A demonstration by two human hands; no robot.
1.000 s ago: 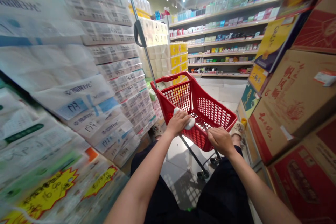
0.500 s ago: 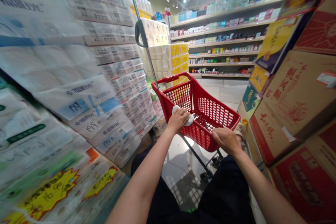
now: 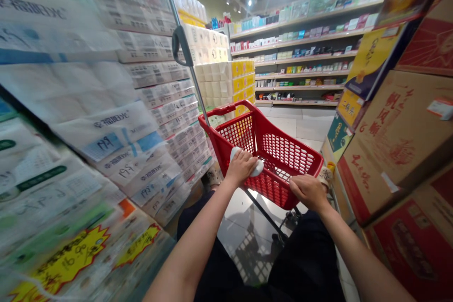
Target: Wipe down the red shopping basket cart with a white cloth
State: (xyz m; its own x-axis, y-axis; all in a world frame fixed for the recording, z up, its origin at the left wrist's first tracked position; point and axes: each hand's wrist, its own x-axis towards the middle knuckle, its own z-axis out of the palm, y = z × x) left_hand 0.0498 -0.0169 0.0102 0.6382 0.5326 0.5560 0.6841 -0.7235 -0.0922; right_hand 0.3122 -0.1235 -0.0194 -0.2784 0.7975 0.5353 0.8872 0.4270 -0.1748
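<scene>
A red plastic shopping basket cart [image 3: 290, 148] with perforated sides stands in front of me, a metal pole [image 3: 198, 86] with a dark grey loop handle [image 3: 182, 46] rising from its left corner. My left hand [image 3: 242, 166] presses a white cloth [image 3: 257, 168] against the near side's top rim, fingers bent over it. At the near right corner, my right hand [image 3: 308, 189] is closed round the basket's rim. The basket's inside shows no goods.
Tall stacks of wrapped tissue packs [image 3: 106, 132] line the left side. Cardboard boxes [image 3: 399, 137] are piled close on the right. Shelves of small products [image 3: 300, 68] stand at the back. My legs flank the cart's wheels.
The basket cart and its pole have shifted slightly left. My left hand has moved a little down with the cloth; my right hand still grips the corner.
</scene>
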